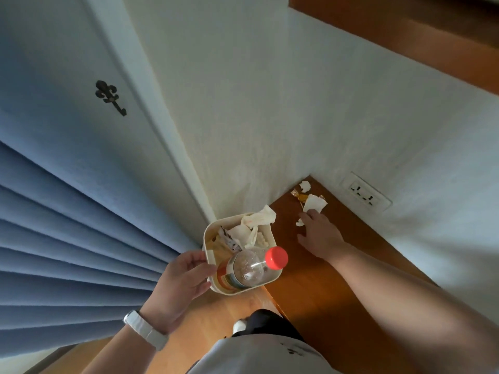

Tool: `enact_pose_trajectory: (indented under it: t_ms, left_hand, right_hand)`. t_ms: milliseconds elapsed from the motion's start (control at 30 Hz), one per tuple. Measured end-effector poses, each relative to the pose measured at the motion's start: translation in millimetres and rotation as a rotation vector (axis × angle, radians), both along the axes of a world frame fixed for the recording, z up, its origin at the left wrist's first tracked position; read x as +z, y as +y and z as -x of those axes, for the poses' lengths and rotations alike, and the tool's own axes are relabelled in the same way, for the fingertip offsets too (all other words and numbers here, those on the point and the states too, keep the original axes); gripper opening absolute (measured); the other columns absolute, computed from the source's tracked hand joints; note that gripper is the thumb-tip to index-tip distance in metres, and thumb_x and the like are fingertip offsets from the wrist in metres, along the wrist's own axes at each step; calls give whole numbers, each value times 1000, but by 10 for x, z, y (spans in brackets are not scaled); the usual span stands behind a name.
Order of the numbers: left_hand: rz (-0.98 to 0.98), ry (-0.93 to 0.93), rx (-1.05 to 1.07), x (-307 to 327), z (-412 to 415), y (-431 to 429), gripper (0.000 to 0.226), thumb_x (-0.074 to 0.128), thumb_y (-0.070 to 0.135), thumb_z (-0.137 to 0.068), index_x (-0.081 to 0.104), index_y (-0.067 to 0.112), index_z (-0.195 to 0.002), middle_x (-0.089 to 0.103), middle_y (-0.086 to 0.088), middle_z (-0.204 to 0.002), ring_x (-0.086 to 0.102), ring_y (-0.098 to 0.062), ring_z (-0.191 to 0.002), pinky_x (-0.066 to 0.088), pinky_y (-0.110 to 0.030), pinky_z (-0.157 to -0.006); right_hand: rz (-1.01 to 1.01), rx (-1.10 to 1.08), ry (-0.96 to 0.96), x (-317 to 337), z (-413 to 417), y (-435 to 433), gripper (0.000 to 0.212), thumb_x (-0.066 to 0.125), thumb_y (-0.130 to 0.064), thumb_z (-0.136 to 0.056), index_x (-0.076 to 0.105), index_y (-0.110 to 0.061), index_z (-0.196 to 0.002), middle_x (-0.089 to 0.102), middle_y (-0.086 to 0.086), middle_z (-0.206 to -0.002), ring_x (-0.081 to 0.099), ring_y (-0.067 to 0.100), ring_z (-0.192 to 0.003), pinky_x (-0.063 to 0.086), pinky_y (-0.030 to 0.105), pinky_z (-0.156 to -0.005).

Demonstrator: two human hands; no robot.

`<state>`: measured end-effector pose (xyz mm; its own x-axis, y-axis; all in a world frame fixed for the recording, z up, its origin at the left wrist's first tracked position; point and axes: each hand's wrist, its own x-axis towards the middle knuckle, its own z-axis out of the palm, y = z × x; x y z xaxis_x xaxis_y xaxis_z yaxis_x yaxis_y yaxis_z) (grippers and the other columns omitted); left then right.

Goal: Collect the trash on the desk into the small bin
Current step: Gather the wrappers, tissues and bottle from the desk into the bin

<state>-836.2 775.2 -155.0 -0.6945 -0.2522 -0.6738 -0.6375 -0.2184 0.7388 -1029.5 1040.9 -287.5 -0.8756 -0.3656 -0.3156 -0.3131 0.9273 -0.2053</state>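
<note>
Left hand fingers clasp small bin rim at tabletop edge. Right hand fingers spread, released, touching crumpled tissue in far corner. Tissue probably light, soft; pinch anywhere.

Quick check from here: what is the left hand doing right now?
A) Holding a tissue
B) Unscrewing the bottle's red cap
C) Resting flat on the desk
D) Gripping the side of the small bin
D: the left hand clasps the wall of the small bin, holding it beside the desk edge.
</note>
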Motion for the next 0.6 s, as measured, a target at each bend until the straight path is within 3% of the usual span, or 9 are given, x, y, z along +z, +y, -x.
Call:
enact_pose_trajectory:
  t_ms: [167, 333, 467, 600]
  left_hand:
    - [41, -12, 11, 2, 73, 50, 17, 62, 3, -95, 67, 2, -111, 80, -14, -91, 76, -20, -81, 57, -41, -89]
    - [46, -13, 24, -34, 201, 134, 20, 63, 4, -95, 66, 1, -114, 79, -19, -99, 75, -26, -89, 56, -45, -98]
    - [64, -21, 8, -59, 234, 196, 18, 64, 3, -94, 67, 2, -111, 79, -18, -98, 74, -23, -85, 58, -42, -93]
    - [81, -22, -19, -65, 202, 212, 18, 65, 6, -94, 68, 3, -111, 78, -19, -98, 73, -26, -87, 55, -48, -97]
  right_hand:
    - [16, 30, 47, -140, 107, -10, 41, 51, -30, -95, 49, -17, -135, 47, 7, -132, 49, 24, -116, 51, 37, -90]
    - [68, 52, -12, -224, 173, 89, 25, 46, -17, -96, 57, -16, -119, 52, 3, -111, 52, 16, -91, 49, 30, -74]
    - [96, 67, -29, -156, 197, 146, 25, 46, -10, -96, 59, -14, -117, 57, 3, -108, 56, 18, -94, 47, 28, -76]
    - [289, -1, 31, 154, 141, 85, 19, 51, -15, -96, 64, -14, -110, 60, 0, -102, 58, 15, -87, 40, 25, -68]
